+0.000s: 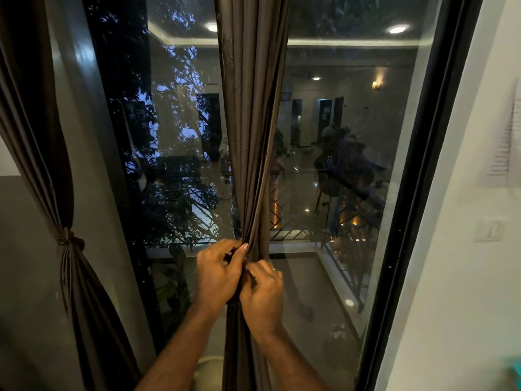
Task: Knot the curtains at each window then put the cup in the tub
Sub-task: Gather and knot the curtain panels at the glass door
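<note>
Your left hand (pixel 218 270) and right hand (pixel 263 292) pinch the gathered curtain (pixel 251 122), fingers curled, bunching it for knotting.

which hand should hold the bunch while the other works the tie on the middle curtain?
Left hand, likely: it already wraps the gathered middle curtain. The right hand sits just below, fingers pinching at the tie spot.

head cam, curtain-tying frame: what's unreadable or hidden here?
- Head view: whether the middle curtain is knotted; the left hand and right hand cover that spot.
- Any tie between the fingers: hidden.
- Cup and tub: none identifiable; a pale object at the bottom edge is cut off.
- Wall paper, right: print blurred.
- Left curtain top and hem: cropped.
</note>
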The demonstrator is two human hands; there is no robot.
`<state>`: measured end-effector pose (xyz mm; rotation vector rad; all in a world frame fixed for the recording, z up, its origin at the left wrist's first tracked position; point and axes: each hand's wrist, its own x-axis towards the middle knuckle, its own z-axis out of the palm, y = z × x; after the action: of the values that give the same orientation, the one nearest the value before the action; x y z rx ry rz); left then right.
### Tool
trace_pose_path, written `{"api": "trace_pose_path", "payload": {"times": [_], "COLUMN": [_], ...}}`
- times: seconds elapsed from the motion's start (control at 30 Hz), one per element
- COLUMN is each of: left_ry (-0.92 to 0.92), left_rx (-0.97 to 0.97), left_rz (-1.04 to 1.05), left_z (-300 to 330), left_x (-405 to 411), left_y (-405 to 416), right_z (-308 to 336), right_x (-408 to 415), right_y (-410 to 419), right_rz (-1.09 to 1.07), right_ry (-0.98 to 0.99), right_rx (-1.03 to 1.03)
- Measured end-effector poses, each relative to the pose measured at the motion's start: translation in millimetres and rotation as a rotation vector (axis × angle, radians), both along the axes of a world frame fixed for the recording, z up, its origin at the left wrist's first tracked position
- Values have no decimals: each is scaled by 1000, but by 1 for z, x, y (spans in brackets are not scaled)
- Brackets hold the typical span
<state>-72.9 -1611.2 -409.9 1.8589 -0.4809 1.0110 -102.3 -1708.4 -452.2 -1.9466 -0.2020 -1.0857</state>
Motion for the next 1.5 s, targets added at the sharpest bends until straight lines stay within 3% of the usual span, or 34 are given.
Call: {"api": "trace_pose_path", "payload": {"times": [0.27, 0.47, 0.8, 1.07, 1.17, 1.27, 1.4, 1.5], "left_ry": [-32, -75, -53, -31, -37, -36, -29, -23], "left_rx": [-58, 20, 88, 103, 85, 72, 57, 56], "left_rz": [8, 82, 94, 117, 109, 95, 78, 66], "left_z": [-3, -3, -1, 3, 2, 2, 2, 2], "left_x": [-4, -11, -12, -11, -13, -16, -16, -17], "left_y": [-3, -14, -15, -3, 3, 5, 4, 3], "right_z": [-4, -2, -3, -9, -9, -5, -2, -3], "right_x": [-5, -9, -11, -10, -3, 15, 41, 46], "right_y": [-6, -4, 1, -7, -17, -29, -35, -34], "right_rz": [59, -16, -109, 30, 133, 99, 182, 219], "right_ry": [35, 74, -26, -4, -5, 77, 329, 321], "right_rx": [118, 26, -102, -150, 57, 304, 336, 405]}}
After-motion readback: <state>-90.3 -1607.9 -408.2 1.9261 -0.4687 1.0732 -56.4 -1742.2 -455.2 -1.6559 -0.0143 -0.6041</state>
